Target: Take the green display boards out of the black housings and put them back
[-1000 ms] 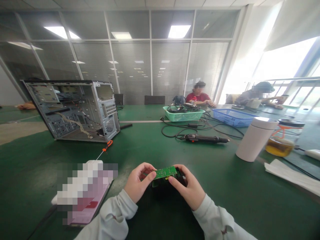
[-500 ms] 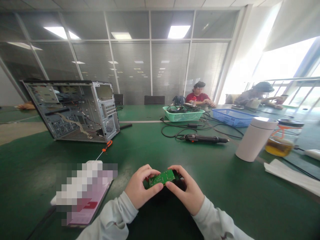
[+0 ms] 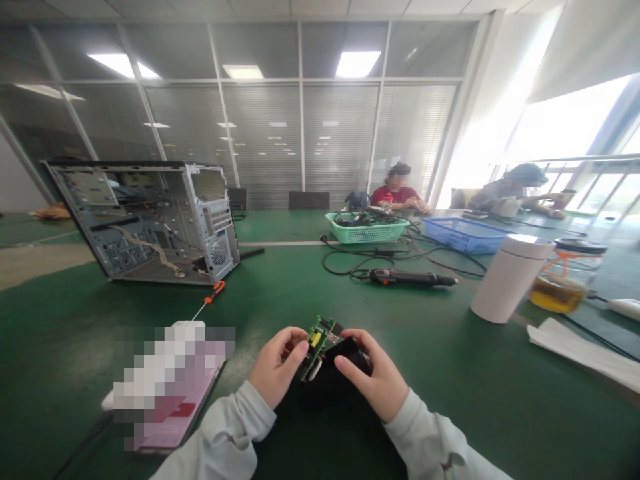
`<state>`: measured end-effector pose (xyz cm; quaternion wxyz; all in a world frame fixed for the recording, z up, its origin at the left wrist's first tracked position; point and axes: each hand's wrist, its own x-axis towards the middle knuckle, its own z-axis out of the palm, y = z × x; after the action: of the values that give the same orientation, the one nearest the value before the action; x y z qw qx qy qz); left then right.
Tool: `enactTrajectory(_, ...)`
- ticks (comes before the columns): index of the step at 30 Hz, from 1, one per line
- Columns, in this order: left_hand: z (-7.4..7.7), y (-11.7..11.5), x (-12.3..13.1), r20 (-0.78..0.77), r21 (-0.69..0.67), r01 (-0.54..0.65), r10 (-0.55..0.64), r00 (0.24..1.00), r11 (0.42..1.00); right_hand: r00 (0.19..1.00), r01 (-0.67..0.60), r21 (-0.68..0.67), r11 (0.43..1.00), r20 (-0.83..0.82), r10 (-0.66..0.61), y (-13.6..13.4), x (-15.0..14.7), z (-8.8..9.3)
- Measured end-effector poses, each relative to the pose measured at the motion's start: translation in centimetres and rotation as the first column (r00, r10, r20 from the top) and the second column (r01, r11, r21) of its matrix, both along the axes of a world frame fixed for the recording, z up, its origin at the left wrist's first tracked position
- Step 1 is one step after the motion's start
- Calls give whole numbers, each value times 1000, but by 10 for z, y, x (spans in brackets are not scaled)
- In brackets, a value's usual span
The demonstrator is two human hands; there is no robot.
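Note:
My left hand (image 3: 280, 363) is closed on a small green circuit board (image 3: 316, 340), its thumb on the near edge. The board stands tilted, and a yellow part and other components show on its face. A black plastic housing (image 3: 350, 357) is gripped by my right hand (image 3: 377, 373), thumb in front and fingers behind. Board and housing are close together above the table; whether they touch or are joined by wires I cannot tell.
An open computer case (image 3: 150, 227) stands at the left, an orange-handled screwdriver (image 3: 215, 291) beside it. A phone (image 3: 175, 420) lies nearer. Ahead are an electric screwdriver (image 3: 410, 277), a green basket (image 3: 367, 232) of cables and a blue basket (image 3: 465, 237). A white cup (image 3: 513, 280) stands right.
The board has been turned from its flat underside to its component side and tilted up. It has moved left, apart from the black housing in my right hand.

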<state>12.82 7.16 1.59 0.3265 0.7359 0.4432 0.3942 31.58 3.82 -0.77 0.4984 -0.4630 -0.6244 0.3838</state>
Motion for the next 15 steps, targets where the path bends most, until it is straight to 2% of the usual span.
enactTrajectory(4, 0, -1, 1, 17, -4, -15, 15, 1000, 1000, 1000, 1, 23, 1000, 10, -1, 0, -1, 1)
enactTrajectory(8, 0, 1, 0, 110, -69, -41, 49, 993, 997, 1000, 13, 3, 1000, 12, -13, -1, -1, 2)
enactTrajectory(12, 0, 5, 0, 222, -171, -167, 203, 954, 971, 1000, 19, 0, 1000, 14, -19, -2, -3, 3)
enactTrajectory(15, 1, 8, 0, 256, -302, -257, 338, 906, 918, 999, 39, -2, 999, -19, -39, -3, -4, 3)
